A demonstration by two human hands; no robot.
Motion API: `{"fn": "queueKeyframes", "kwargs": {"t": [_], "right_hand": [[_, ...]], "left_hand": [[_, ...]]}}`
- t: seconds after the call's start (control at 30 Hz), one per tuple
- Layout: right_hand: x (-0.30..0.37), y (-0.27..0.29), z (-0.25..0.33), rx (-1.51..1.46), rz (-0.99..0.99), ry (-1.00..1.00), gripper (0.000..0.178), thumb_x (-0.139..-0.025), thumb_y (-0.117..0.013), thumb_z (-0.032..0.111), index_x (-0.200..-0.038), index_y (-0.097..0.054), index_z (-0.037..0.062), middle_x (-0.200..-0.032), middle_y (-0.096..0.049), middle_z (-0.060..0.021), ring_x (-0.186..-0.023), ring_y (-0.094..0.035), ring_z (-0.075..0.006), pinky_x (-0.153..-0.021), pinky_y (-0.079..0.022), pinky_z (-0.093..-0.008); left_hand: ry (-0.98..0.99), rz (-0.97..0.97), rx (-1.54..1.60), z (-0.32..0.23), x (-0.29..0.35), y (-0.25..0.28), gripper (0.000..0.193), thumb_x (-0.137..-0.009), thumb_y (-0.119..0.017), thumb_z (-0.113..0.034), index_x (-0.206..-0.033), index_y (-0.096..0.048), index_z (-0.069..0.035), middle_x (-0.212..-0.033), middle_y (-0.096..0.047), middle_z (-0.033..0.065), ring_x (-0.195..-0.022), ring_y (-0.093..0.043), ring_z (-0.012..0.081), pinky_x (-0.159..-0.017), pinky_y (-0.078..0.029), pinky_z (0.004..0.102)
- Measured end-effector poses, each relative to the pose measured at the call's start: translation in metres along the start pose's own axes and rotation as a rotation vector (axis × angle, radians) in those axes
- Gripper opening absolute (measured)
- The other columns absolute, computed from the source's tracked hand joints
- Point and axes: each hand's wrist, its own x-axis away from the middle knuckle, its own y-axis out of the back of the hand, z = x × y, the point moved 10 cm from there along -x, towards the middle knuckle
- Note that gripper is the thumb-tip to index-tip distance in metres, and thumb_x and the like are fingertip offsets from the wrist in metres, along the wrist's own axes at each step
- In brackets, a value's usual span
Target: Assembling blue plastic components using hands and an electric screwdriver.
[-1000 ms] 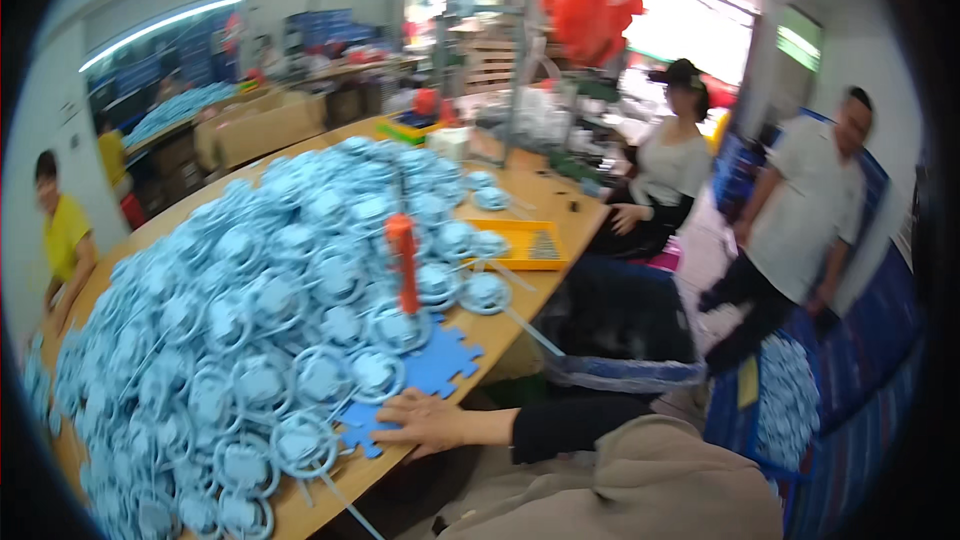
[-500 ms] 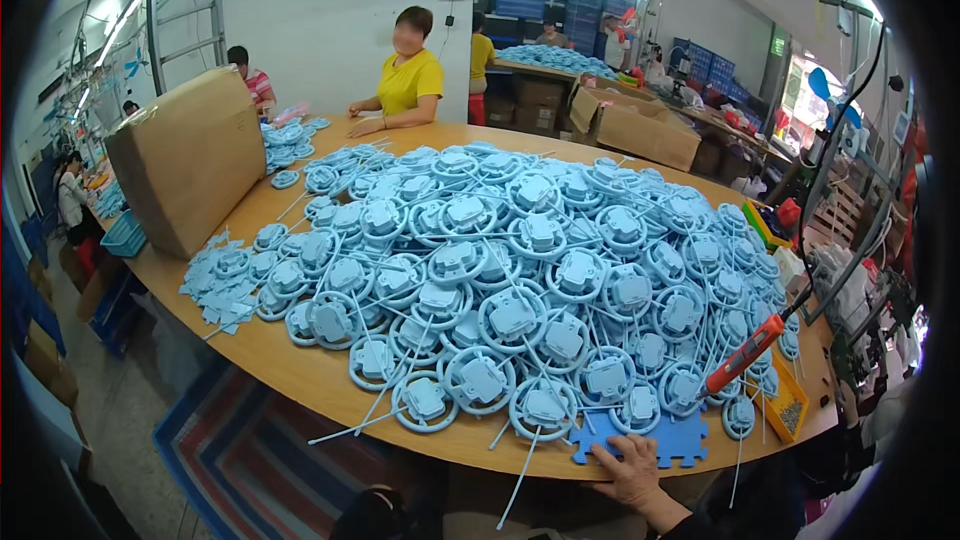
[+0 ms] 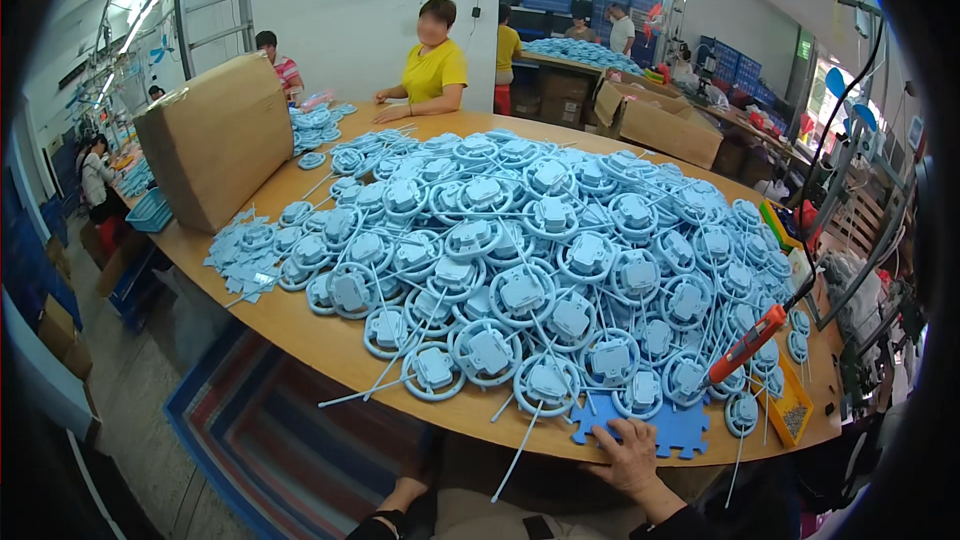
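Note:
My right hand (image 3: 630, 455) rests at the table's near edge, with its fingertips on a blue foam mat (image 3: 682, 432) and its fingers bent but apart. Nothing shows in it. Low in the picture, below the tabletop, is part of my left hand (image 3: 407, 492), with a dark band at the wrist; its fingers are lost in shadow. A big heap of light blue plastic rings with boxy centres (image 3: 487, 352), like small steering wheels with thin rods, covers the table before me. An orange-red electric screwdriver (image 3: 748, 342) on a black cable leans tip down beside the mat.
A yellow tray (image 3: 790, 408) of small metal pieces stands right of the screwdriver. Flat light blue pieces (image 3: 243, 252) lie on the left, near a large cardboard box (image 3: 215, 140). Across the table stands a person in a yellow shirt (image 3: 437, 70). Some rods overhang the near edge.
The view has turned slightly, so the scene sits further right. Part of my left hand has come into sight below the table. My right hand stays at the mat, its fingers a little more bent.

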Motion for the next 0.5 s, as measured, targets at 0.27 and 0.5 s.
{"fn": "queueKeyframes", "kwargs": {"t": [0.27,0.5], "right_hand": [[0.009,0.009,-0.014,-0.010,-0.026,-0.047,0.067,-0.059,-0.082,0.042,-0.118,-0.061,0.0197,-0.113,-0.050,-0.0043,-0.108,-0.045,-0.0251,-0.087,-0.033,-0.0413],[0.014,-0.001,-0.015,-0.003,0.000,-0.005,0.071,-0.059,-0.082,0.046,-0.121,-0.059,0.0223,-0.114,-0.049,-0.0029,-0.108,-0.043,-0.0232,-0.087,-0.031,-0.0402]], "left_hand": [[0.755,0.071,-0.130,-0.021,0.120,0.059,0.063,-0.073,-0.070,-0.026,-0.126,-0.052,0.002,-0.128,-0.050,0.0243,-0.127,-0.038,0.0434,-0.106,-0.034,0.0440],[0.641,0.069,-0.260,0.087,0.134,0.011,0.035,-0.081,-0.063,-0.030,-0.107,-0.060,-0.005,-0.097,-0.066,0.0219,-0.093,-0.062,0.0444,-0.077,-0.051,0.0494]]}}
